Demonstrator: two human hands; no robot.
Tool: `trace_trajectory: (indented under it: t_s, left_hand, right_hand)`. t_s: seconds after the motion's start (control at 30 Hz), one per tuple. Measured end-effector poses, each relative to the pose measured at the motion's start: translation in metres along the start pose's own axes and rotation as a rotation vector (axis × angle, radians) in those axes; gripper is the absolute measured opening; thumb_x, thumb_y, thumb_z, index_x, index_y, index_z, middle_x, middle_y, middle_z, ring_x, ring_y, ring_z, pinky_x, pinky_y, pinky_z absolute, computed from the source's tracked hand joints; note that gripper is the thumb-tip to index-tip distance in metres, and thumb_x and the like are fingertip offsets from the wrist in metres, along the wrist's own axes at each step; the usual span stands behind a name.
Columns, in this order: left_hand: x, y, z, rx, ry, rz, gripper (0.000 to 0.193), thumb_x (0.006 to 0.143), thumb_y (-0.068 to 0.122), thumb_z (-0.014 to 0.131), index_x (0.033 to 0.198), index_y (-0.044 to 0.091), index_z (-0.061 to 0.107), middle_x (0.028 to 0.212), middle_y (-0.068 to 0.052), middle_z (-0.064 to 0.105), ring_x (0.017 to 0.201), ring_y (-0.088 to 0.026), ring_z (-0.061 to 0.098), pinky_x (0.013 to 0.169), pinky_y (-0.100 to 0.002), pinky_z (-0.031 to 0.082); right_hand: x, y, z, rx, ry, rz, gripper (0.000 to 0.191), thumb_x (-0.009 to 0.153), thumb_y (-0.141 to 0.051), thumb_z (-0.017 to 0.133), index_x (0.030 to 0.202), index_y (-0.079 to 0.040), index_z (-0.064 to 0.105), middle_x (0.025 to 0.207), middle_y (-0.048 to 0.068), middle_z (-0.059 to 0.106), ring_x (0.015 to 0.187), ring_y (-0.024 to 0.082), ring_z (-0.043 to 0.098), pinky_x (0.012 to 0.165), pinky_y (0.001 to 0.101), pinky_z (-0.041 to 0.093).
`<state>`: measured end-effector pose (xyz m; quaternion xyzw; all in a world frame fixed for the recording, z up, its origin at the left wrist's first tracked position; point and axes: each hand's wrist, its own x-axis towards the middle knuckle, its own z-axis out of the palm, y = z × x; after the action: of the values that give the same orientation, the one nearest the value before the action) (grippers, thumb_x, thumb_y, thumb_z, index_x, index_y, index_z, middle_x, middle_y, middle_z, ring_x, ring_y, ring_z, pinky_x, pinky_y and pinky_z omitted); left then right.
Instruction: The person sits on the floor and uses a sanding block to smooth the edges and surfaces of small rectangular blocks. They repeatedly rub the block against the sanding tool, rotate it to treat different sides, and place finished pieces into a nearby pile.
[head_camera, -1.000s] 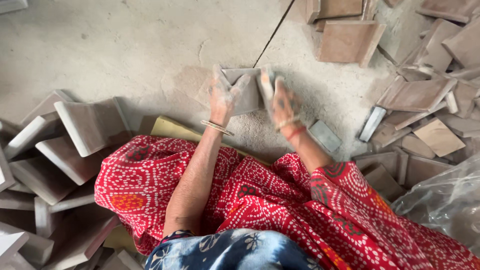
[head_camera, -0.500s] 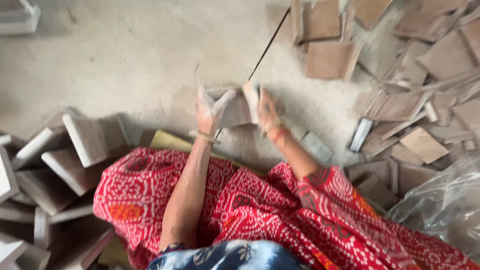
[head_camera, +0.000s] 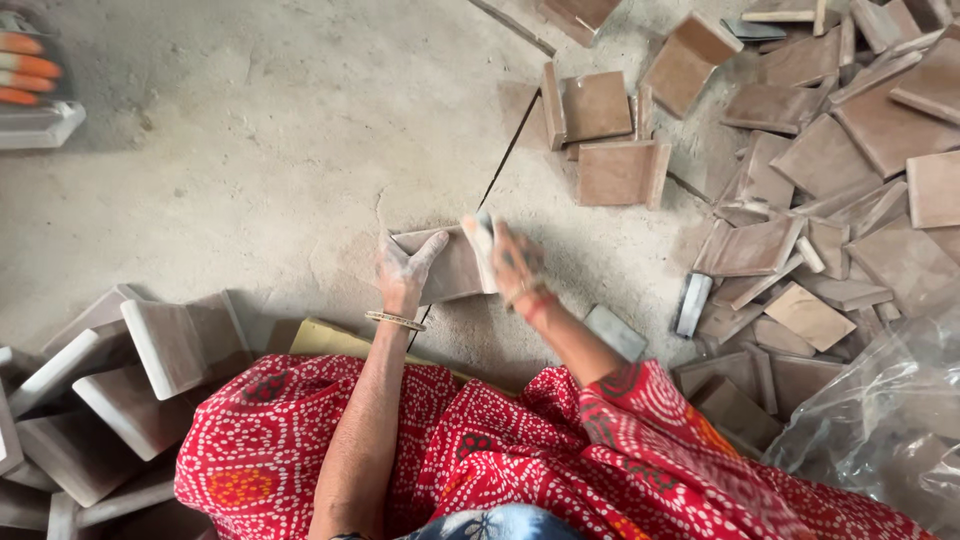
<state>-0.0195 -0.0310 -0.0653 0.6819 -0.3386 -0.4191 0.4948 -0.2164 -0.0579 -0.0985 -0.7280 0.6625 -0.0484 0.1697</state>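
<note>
The concrete floor (head_camera: 250, 150) is carrying everything here, dusty and crossed by a thin crack running from the upper middle down toward the hands. The biggest mass on it is the heap of brown tiles (head_camera: 830, 180) spreading across the right side, lying flat, tilted and overlapping as if tipped out loosely. A smaller pile of pale-edged tiles (head_camera: 120, 400) is leaning on edge at the left, near the red patterned cloth (head_camera: 480, 460) covering the person's lap. A crumpled clear plastic bag (head_camera: 880, 420) is sitting at the lower right, and 2 or 3 square tiles (head_camera: 610, 140) are lying apart just beyond the hands.

The held tile (head_camera: 450, 265) is being kept just above the floor between both hands, probably so its face is open to rubbing. Its long axis is running roughly left to right, tipping slightly upward toward the right, with the broad face turned up toward the camera. The left hand (head_camera: 402, 272) is steadying its left end, grip closed on the edge with thumb on top. The right hand (head_camera: 515, 262) is pressing a small pale block (head_camera: 480, 235) against the tile's right end, grip wrapped around that block.
</note>
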Motion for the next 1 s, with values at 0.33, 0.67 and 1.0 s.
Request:
trace_trajectory:
  t_s: [0.33,0.67,1.0]
  left_hand:
    - [-0.002,-0.004,0.006,-0.052,-0.049,-0.047,0.057,0.076,0.028,0.091,0.109,-0.005,0.058,0.095,-0.016,0.073,0.079,-0.020,0.072,0.068,-0.032,0.060]
    - [-0.006,-0.008,0.012,-0.383,-0.144,0.119,0.040,0.090,0.013,0.083,0.114,-0.007,0.058,0.099,-0.015,0.075,0.085,-0.019,0.071,0.075,-0.031,0.060]
    - [-0.004,-0.007,0.017,0.006,-0.068,-0.007,0.068,0.069,0.030,0.096,0.109,-0.004,0.052,0.099,-0.017,0.071,0.086,-0.023,0.073,0.072,-0.033,0.063]
  right_hand:
    - [0.042,-0.001,-0.008,-0.049,0.291,-0.260,0.045,0.086,-0.017,0.059,0.129,-0.005,0.053,0.104,0.020,0.072,0.096,0.037,0.068,0.080,0.0507,0.053]
    - [-0.102,0.021,-0.010,0.158,0.093,-0.109,0.033,0.103,-0.040,0.059,0.118,-0.010,0.056,0.079,0.019,0.070,0.066,0.037,0.068,0.055,0.0513,0.051]
    - [-0.051,0.057,0.027,-0.140,0.235,-0.059,0.013,0.092,-0.024,0.057,0.095,-0.015,0.066,0.083,0.011,0.071,0.077,0.026,0.069,0.067,0.0384,0.057]
